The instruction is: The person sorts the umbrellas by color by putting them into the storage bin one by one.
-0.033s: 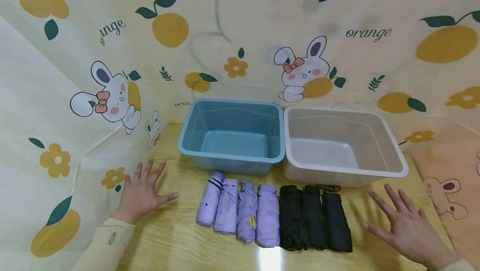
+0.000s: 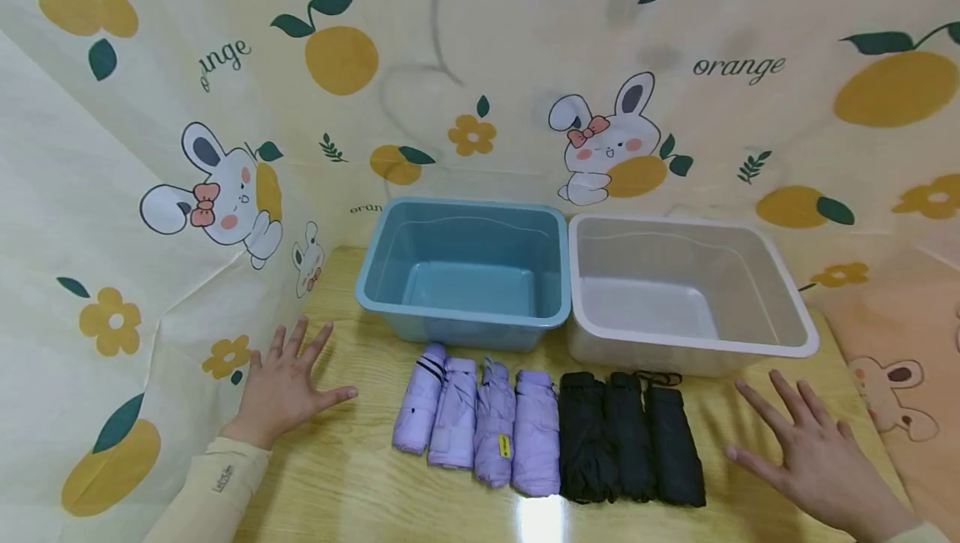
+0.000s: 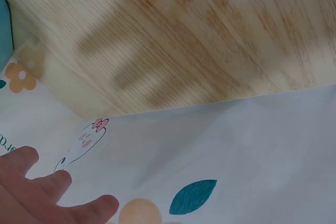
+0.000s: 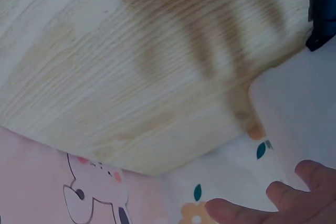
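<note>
Several folded purple umbrellas (image 2: 453,418) lie side by side on the wooden table, the one at the far left banded with dark stripes. Against their right end lie 3 folded black umbrellas (image 2: 628,443), the rightmost with a wrist loop at its top. My left hand (image 2: 283,389) is spread to the left of the row, holding nothing. On the other side, beyond the black umbrellas, my right hand (image 2: 817,455) also has its fingers spread and holds nothing. Fingertips of each hand show in its wrist view, apart from any object.
Behind the row, a blue bin (image 2: 465,316) and a whitish bin (image 2: 690,346) stand side by side, with nothing seen inside either. A printed cloth (image 2: 510,42) with rabbits and oranges hangs behind and along the left of the wooden table (image 2: 337,476).
</note>
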`<move>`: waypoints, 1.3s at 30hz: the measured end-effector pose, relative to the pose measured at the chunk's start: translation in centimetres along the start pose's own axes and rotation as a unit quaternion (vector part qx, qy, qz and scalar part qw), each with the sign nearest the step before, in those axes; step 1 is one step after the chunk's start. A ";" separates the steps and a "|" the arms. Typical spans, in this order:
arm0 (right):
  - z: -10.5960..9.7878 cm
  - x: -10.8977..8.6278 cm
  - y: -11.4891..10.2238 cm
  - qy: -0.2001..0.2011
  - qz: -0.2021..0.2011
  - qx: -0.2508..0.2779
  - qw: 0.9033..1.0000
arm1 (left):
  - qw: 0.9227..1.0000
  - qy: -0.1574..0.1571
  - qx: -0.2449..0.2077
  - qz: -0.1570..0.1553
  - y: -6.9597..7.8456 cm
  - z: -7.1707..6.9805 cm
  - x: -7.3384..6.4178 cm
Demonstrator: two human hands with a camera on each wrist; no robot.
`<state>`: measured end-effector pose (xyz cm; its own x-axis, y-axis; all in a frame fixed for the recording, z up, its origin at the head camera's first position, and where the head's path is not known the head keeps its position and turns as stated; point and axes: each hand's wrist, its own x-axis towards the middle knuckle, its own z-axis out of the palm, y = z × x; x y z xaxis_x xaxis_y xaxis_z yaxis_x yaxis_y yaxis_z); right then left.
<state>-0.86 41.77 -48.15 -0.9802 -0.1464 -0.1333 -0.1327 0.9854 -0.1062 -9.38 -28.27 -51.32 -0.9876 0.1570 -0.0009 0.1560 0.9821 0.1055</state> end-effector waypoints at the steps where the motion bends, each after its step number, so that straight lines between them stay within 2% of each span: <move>1: 0.0 -0.1 0.0 -0.001 0.002 0.001 1.000 | 1.000 0.000 0.000 -0.001 0.0 0.0 0.0; 7: 0.2 -0.7 0.2 -0.010 0.013 0.005 1.000 | 1.000 0.005 -0.005 -0.002 0.0 0.2 -0.2; 13: 0.2 -1.1 0.0 -0.009 -0.004 0.015 1.000 | 1.000 0.009 -0.010 -0.002 0.2 0.0 -0.4; 18: 0.1 -1.5 -0.3 -0.008 -0.005 0.015 1.000 | 1.000 0.004 -0.019 -0.004 0.7 -0.2 -0.1; 21: 0.1 -1.8 -0.5 -0.012 0.001 0.018 1.000 | 1.000 0.012 -0.021 -0.003 1.1 -0.4 0.2; 24: 0.2 -2.2 -0.8 -0.017 0.006 0.017 1.000 | 0.999 0.035 -0.022 0.005 1.6 -0.7 0.8; 28: 0.3 -2.5 -1.1 -0.011 -0.002 0.014 1.000 | 0.997 0.064 -0.049 0.016 2.9 -1.7 2.2; 32: 0.2 -2.6 -1.5 0.001 -0.017 0.020 1.000 | 0.994 0.076 -0.081 0.016 4.4 -3.1 3.8; 39: -0.5 -1.3 -3.3 0.019 -0.067 0.054 0.996 | 0.992 0.086 -0.096 0.011 5.8 -5.2 6.2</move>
<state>0.77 38.77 -47.09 -0.9601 -0.2699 -0.0731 -0.2476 0.9421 -0.2263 -14.64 -22.14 -45.52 -0.9751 0.1414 0.1707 0.1870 0.9384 0.2905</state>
